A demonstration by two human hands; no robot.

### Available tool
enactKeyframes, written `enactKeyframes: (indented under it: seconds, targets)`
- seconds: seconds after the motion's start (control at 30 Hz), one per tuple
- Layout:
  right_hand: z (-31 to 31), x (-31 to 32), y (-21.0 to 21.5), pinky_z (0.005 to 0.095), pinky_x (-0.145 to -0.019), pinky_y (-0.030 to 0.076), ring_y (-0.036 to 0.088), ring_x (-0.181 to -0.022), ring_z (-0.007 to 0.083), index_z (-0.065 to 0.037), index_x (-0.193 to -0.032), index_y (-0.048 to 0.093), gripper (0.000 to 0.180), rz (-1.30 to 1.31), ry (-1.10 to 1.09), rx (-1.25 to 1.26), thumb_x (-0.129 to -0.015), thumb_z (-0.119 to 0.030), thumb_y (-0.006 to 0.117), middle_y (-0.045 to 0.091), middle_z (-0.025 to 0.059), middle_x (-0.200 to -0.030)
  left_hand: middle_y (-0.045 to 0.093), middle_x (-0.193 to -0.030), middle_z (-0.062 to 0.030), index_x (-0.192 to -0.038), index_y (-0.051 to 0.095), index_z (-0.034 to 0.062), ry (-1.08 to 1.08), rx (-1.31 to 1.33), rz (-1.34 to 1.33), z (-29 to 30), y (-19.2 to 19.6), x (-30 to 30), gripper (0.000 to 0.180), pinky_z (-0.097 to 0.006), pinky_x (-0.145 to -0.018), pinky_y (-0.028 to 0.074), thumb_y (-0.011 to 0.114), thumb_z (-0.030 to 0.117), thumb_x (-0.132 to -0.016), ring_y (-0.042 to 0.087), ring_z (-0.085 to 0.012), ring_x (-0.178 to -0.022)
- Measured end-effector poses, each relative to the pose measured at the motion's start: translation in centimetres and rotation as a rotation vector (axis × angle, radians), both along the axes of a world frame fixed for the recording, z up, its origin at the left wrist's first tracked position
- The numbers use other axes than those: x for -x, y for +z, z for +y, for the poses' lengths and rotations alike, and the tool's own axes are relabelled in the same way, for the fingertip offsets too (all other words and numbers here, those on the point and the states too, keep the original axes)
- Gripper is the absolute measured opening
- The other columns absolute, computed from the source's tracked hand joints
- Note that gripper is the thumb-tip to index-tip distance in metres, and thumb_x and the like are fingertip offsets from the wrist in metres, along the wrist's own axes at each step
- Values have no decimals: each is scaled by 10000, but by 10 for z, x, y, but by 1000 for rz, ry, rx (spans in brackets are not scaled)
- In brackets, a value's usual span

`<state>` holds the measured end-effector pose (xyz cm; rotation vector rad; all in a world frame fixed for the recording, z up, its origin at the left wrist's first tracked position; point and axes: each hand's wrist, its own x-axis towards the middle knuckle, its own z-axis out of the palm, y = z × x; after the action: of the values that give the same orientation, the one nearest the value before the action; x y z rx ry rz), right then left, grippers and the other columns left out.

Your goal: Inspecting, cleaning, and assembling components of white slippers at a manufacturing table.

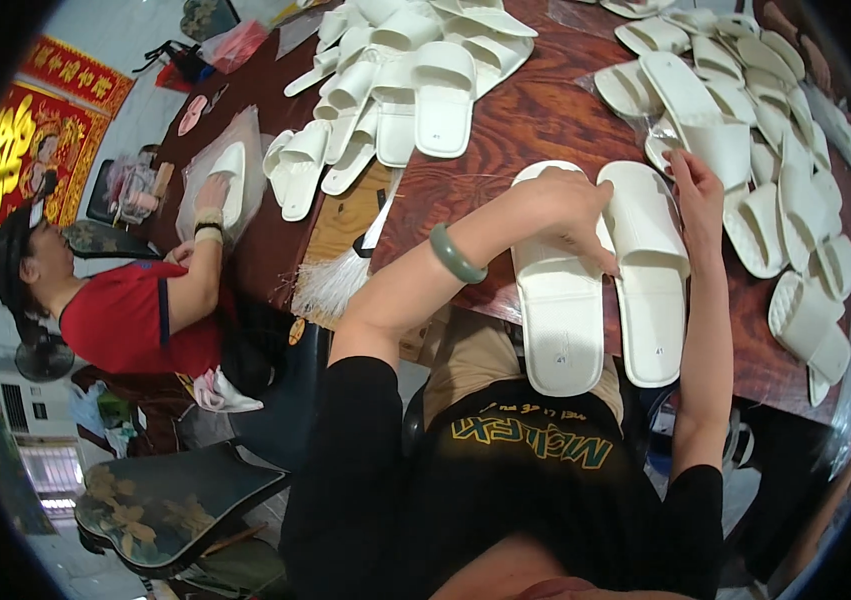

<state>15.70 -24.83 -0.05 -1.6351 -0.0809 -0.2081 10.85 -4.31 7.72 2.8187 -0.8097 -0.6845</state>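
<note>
Two white open-toed slippers lie side by side at the table edge in front of me, heels toward my body. My left hand (577,215) rests across the strap of the left slipper (562,330), its thumb and forefinger spread toward the inner edge of the right slipper (651,320). Some of its fingers are hidden from view. Beside the outer edge of the right slipper is my right hand (697,185), fingers curled together near the table's clear plastic film (661,132). Whatever its fingertips may pinch is too small to make out. A green bangle circles my left wrist.
Piles of white slippers stand at far left (405,60) and on the right (795,180) of the wooden table (505,120). A bundle of white strands (330,285) hangs at the table's left edge. A co-worker in red (125,310) handles a slipper (232,180) on plastic sheets.
</note>
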Motion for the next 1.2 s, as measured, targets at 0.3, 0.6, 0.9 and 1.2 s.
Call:
enactKeyframes:
  seconds: [0.3, 0.6, 0.9, 1.2]
  targets:
    - [2, -5, -2, 169, -581, 336, 448, -654, 28, -25, -978, 666, 227, 54, 52, 4, -883, -215, 584, 578, -28, -769, 533, -1168, -273, -1352, 246, -60, 65, 100, 309, 5, -2, -16, 1193, -371, -868, 461, 778, 569, -489, 566, -336, -1055]
    - [-25, -13, -23, 239, -585, 406, 486, -657, 61, -15, -939, 641, 287, 142, -37, -2, -889, -282, 547, 586, -19, -759, 574, -1122, -241, -1246, 443, -26, 51, 148, 223, -12, -13, -31, 839, -356, -886, 448, 584, 633, -746, 579, -309, -1025]
    - [-1, -11, -30, 283, -471, 414, 520, -500, 103, -14, -781, 660, 231, -127, 10, 23, -799, -237, 605, 563, 70, -545, 498, -1168, -102, -1262, 385, -34, 319, 363, 286, 149, 44, 23, 613, -280, -929, 374, 686, 166, -766, 462, -165, -1072]
    - [18, 12, -16, 376, -668, 482, 625, -708, 293, -36, -813, 669, 208, -185, 5, 289, -786, -224, 585, 644, 151, -747, 631, -860, -47, -1089, 563, -33, 770, 266, 146, 355, 54, 9, 470, -247, -706, 466, 739, 103, -675, 578, -135, -787]
